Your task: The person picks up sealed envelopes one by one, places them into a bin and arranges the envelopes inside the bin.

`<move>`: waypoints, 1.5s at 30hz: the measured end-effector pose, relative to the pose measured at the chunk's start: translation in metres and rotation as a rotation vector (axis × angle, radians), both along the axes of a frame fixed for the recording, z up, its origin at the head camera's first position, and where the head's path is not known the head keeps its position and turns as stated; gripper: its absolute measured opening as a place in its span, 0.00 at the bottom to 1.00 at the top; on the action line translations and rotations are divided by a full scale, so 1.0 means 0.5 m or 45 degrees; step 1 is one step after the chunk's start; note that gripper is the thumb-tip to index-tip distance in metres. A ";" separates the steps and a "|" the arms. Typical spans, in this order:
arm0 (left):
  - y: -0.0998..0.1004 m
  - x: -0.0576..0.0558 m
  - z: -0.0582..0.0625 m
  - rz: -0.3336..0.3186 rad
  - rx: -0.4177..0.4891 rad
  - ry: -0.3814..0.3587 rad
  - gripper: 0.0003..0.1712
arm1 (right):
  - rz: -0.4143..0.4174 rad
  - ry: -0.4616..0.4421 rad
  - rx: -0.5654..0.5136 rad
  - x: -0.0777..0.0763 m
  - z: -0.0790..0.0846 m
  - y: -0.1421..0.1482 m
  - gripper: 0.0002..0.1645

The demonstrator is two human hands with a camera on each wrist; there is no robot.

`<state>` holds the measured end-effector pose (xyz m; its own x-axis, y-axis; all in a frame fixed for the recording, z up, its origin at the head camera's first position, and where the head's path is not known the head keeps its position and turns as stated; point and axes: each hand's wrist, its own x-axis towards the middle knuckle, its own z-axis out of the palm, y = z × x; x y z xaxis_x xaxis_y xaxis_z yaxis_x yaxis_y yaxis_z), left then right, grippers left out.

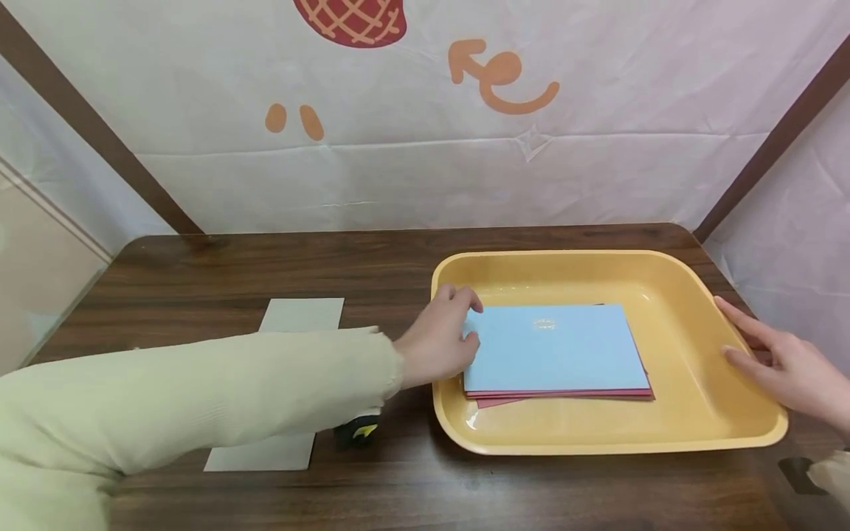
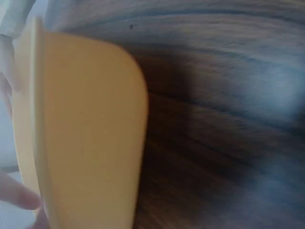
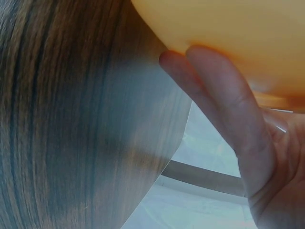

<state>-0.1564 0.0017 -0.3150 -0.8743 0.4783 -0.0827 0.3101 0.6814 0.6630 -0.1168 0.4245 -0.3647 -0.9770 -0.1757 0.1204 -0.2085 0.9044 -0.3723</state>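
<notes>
A yellow tray lies on the wooden table, with a stack of cards inside it. On top is a light blue card bearing a small emblem; pink-red edges show beneath. My left hand reaches over the tray's left rim, its thumb and fingers apart at the left edge of the blue card. The left wrist view shows mostly the tray's outer wall. At the right rim, my right hand holds the tray, thumb inside and fingers against the outer wall.
Under my left forearm lies a pale flat rectangular sheet, partly hidden by the sleeve. A small dark item with a yellow mark shows below the cuff. A white printed curtain hangs behind the table's back edge.
</notes>
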 end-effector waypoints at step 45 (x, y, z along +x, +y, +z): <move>-0.444 -0.048 -0.048 -0.450 -0.645 0.029 0.72 | -0.009 0.009 -0.025 0.003 0.002 -0.006 0.42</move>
<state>-0.1802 -0.2203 -0.3388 -0.6746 0.6454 -0.3583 0.5846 0.7634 0.2746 -0.1152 0.4215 -0.3639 -0.9774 -0.1662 0.1309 -0.2048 0.8985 -0.3883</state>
